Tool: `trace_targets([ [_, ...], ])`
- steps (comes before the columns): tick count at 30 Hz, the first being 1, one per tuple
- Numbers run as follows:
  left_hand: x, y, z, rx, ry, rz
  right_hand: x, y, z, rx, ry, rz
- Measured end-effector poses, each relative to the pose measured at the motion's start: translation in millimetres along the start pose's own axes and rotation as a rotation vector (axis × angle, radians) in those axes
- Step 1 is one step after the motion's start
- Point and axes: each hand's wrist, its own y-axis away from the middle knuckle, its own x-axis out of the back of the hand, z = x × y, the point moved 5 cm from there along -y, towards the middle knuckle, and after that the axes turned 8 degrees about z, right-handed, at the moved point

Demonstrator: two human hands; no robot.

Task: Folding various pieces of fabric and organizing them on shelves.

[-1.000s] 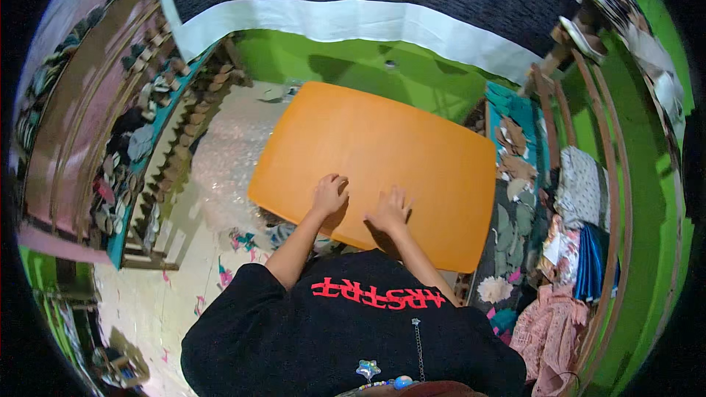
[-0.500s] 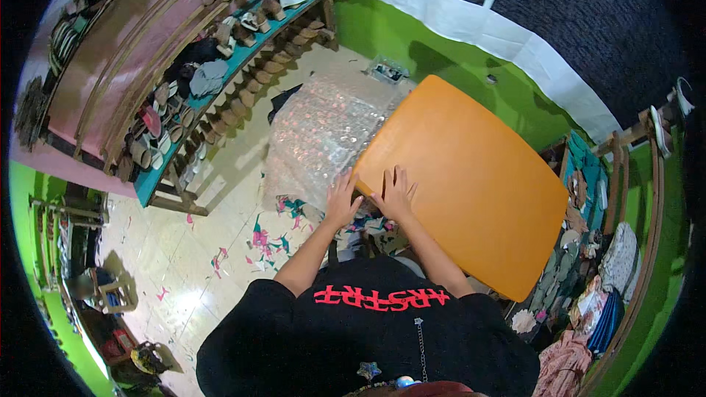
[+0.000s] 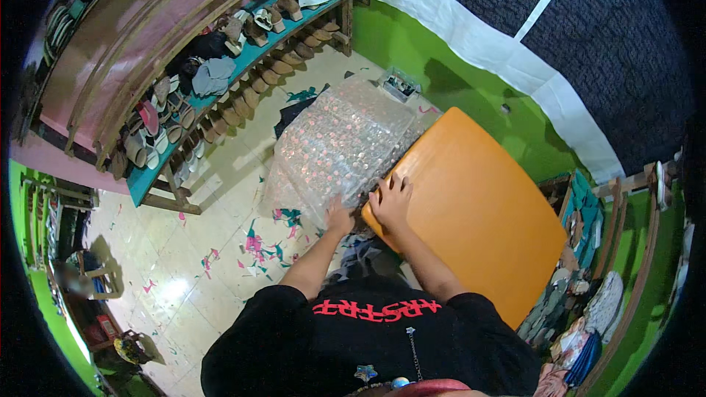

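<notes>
An orange tabletop [image 3: 471, 213] with rounded corners fills the space ahead and to my right. My right hand [image 3: 392, 202] rests on its left corner, fingers spread, palm down. To the left of the table lies a large clear plastic bag [image 3: 346, 136] full of small round pinkish and silvery pieces. At the near edge of this bag is my left hand [image 3: 340, 217], fingers pointing away from me and apart, seeming to touch the plastic. The fingertips are partly hard to make out.
A long rack of shoes [image 3: 243, 66] with a teal shelf runs along the left. Pink and green scraps [image 3: 257, 246] litter the tiled floor. A small clear tub [image 3: 399, 84] stands by the green wall. Heaped fabric [image 3: 562, 298] lies to the right; a stool [image 3: 103, 279] sits far left.
My left hand has moved off the table edge down to the plastic bag. My right hand has shifted slightly to the table's corner. The view has turned a little, so table and bag sit lower.
</notes>
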Motion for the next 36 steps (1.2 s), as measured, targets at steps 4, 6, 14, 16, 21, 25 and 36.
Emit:
trace_targets([
  [4,-6.5,-19.3,17.3,-0.006,-0.103,0.024,-0.8,-4.7,9.7,-0.034,-0.046,0.047],
  [6,-2.5,-28.1,26.8,0.063,-0.245,-0.08,-1.0,-6.3,11.0,-0.045,-0.036,0.031],
  [14,31.0,-85.5,25.5,0.244,-0.194,0.157,-5.7,-12.5,10.3,-0.079,-0.016,-0.063],
  [16,34.8,-93.6,20.0,0.21,-0.214,0.17,-1.5,-15.7,8.1,-0.048,-0.024,-0.058],
  [21,15.0,-94.1,-7.2,0.079,-0.203,0.38,-5.1,-12.5,5.9,-0.044,-0.019,-0.055],
  [25,53.2,-108.7,-22.7,0.102,0.196,0.242,-1.3,-12.0,8.2,-0.047,0.005,-0.068],
  [36,302.8,-103.0,-11.9,-0.104,0.547,0.91,2.7,-7.9,17.2,-0.062,-0.096,-0.047],
])
